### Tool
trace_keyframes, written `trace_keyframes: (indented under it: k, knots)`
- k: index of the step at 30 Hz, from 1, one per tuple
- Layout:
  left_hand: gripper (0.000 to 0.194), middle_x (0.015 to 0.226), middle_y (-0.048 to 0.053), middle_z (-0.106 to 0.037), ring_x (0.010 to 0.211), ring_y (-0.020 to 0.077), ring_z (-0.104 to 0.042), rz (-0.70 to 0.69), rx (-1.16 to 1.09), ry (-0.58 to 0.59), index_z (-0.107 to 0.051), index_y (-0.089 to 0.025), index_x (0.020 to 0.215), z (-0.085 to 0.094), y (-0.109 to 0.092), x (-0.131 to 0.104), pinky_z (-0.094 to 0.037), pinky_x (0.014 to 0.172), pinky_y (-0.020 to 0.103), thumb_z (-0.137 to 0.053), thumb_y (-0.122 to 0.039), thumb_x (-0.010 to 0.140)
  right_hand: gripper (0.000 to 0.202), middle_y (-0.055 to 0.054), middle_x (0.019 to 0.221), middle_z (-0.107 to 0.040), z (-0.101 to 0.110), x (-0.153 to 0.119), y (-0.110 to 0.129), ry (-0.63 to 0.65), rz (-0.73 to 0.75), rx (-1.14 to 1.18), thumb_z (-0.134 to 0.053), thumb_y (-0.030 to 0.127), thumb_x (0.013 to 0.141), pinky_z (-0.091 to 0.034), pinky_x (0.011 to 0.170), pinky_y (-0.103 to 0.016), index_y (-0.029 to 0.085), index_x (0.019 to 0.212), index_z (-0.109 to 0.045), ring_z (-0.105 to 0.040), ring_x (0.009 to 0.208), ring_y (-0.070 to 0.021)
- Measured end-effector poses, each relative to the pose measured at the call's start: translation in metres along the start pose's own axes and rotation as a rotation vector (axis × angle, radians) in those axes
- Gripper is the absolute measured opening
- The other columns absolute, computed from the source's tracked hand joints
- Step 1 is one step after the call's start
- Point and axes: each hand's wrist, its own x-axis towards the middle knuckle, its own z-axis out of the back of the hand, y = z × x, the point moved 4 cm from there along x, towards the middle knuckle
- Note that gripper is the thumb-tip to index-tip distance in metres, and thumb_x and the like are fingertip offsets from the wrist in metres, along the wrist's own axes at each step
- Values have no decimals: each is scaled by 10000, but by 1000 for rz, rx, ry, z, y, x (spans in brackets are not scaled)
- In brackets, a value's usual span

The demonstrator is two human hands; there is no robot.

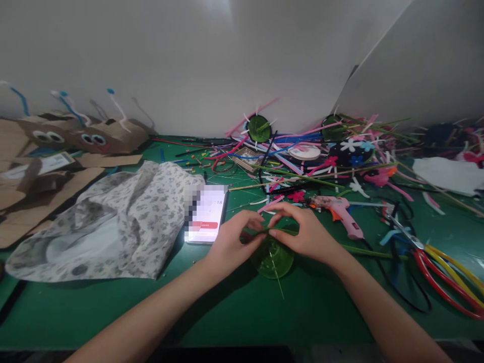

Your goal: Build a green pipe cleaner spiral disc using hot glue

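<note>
At the front middle of the table, my left hand (pixel 238 234) and my right hand (pixel 300 229) meet, thumbs and forefingers pinched together. Between them they grip a thin green fuzzy strip, which looks like a pipe cleaner (pixel 268 230). Right beneath the fingers is a round, see-through green disc (pixel 278 264); a thin pale strand lies across it and reaches past its near edge. Whether the strip is joined to the disc is hidden by my fingers. From behind my right wrist, green stems (pixel 374 252) run off to the right.
Left of my hands lie a lit phone (pixel 207 214) and a patterned cloth (pixel 151 212). A pink glue gun (pixel 346 217), pliers (pixel 406 232) and red-handled scissors (pixel 434 282) lie to the right. Pipe-cleaner pieces (pixel 295 166) clutter the back; cardboard snails (pixel 102 138) stand back left.
</note>
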Motion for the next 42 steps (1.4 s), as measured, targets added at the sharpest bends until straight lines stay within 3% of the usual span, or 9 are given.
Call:
trace_keyframes:
  k: [6, 10, 17, 25, 29, 37, 42]
  knots:
    - [273, 914, 18, -654, 824, 148, -676, 50, -58, 33, -557, -202, 1025, -1, -1, 1, -565, 607, 217, -642, -101, 786, 375, -21, 959, -717, 1, -2, 1, -22, 29, 31, -638, 187, 794, -469, 913, -408, 244, 1158, -568, -664, 957, -209]
    - [357, 1015, 29, -685, 860, 152, -690, 75, -115, 61, -534, -219, 1094, -1, -2, 3, -571, 655, 238, -635, -75, 783, 359, -15, 937, -729, 5, -4, 0, -186, 19, 4, -645, 187, 792, -455, 942, -421, 244, 1137, -567, -666, 975, -217]
    - [415, 1034, 44, -702, 873, 164, -697, 80, -160, 63, -511, -220, 1134, -3, -1, 2, -570, 693, 269, -637, -57, 774, 338, 3, 852, -746, 0, -4, 1, -278, 56, -83, -624, 169, 789, -412, 989, -485, 253, 1111, -561, -655, 1044, -242]
    - [433, 1071, 27, -700, 851, 140, -685, 80, -138, 73, -502, -234, 1140, -2, -3, 2, -544, 664, 239, -629, -40, 774, 257, 24, 793, -733, 1, -6, 7, -386, 123, -188, -620, 167, 792, -392, 999, -509, 254, 1023, -550, -687, 918, -234]
    - [426, 1136, 30, -666, 863, 145, -685, 58, -106, 98, -522, -249, 1143, -4, -3, 1, -557, 678, 248, -624, -48, 781, 223, 33, 733, -709, 3, -7, 5, -445, 73, -122, -636, 153, 748, -464, 911, -462, 244, 918, -524, -698, 764, -212]
    - [425, 1139, 50, -680, 1050, 196, -664, 13, -90, 95, -516, -249, 1203, -4, -7, 0, -563, 886, 351, -640, -123, 817, 230, 23, 689, -671, 10, -9, -7, -548, -113, 0, -669, 193, 713, -503, 772, -374, 242, 836, -480, -695, 764, -221]
    - [443, 1167, 77, -684, 1115, 212, -640, 87, -249, 90, -503, -237, 1222, 1, -6, 2, -529, 953, 383, -672, -163, 819, 238, 2, 794, -691, 11, -7, -12, -543, -59, 165, -700, 261, 771, -507, 806, -370, 234, 911, -509, -689, 825, -199]
